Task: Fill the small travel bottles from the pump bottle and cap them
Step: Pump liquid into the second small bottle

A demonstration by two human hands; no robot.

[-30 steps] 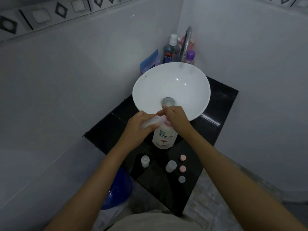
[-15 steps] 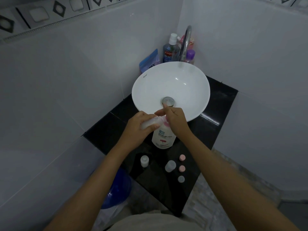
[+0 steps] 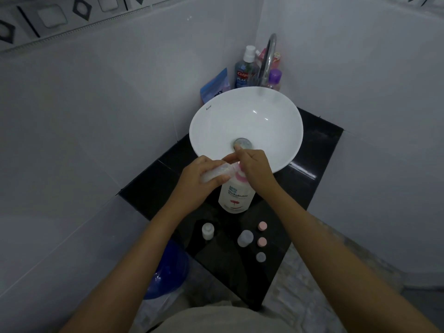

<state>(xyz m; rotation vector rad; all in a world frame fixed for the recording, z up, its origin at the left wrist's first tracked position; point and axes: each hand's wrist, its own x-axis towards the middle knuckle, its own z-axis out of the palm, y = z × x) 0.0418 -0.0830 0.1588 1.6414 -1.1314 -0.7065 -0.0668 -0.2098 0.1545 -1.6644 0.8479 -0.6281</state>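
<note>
Fingers (image 3: 211,180) wrap a translucent travel bottle (image 3: 217,173), tilted at the pink pump (image 3: 241,176).

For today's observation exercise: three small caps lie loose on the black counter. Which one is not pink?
The cap nearest the person: it is pale grey-white, while the two caps farther up the counter are pink.

A round white ceramic basin (image 3: 245,121) sits on the glossy black tiled surface (image 3: 319,145), with a round metal drain (image 3: 243,143) at its bottom. Behind it, a curved chrome tap (image 3: 268,58) rises in the corner beside a blue mouthwash bottle with a white cap (image 3: 245,68), a small purple-capped bottle (image 3: 274,79) and a blue pouch (image 3: 216,86). Below the surface's left edge stands a blue plastic container (image 3: 165,270).
</note>
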